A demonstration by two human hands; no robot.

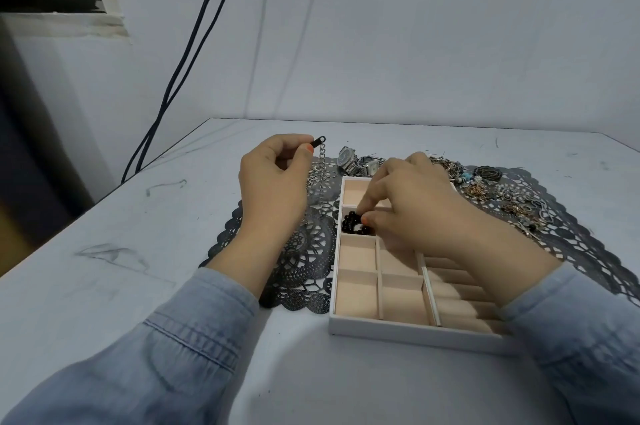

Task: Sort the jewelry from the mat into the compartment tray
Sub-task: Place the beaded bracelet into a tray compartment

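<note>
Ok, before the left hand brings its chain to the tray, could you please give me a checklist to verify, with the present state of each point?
1. Left hand grips the chain by its black end: ok.
2. Chain hangs free of the mat: cannot tell, its lower part is lost against the lace.
3. Black bead bracelet lies inside one compartment: ok.
4. Right hand is out of the tray: not ok, its fingers pinch the beads.
5. Free compartments are available: ok, several near ones show only lining.
</note>
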